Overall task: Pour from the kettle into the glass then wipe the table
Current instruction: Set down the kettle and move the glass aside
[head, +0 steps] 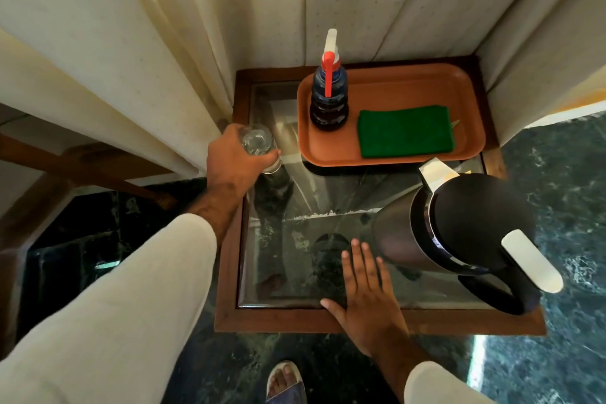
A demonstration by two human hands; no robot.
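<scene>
A clear glass (259, 143) stands at the left edge of the small glass-topped table (295, 318), and my left hand (234, 159) is wrapped around it. The dark kettle (459, 226) with a white lid lever and silver spout stands at the table's right front corner, upright, its handle toward me. My right hand (364, 289) lies flat on the glass top just left of the kettle, fingers spread, holding nothing. A folded green cloth (405, 131) lies in the orange tray (410, 82) at the back.
A blue spray bottle (329, 98) with a red trigger stands in the tray's left end. Cream curtains (164, 43) hang close behind and left of the table. Dark green marble floor (557, 174) surrounds it; my sandalled foot (285, 380) is below.
</scene>
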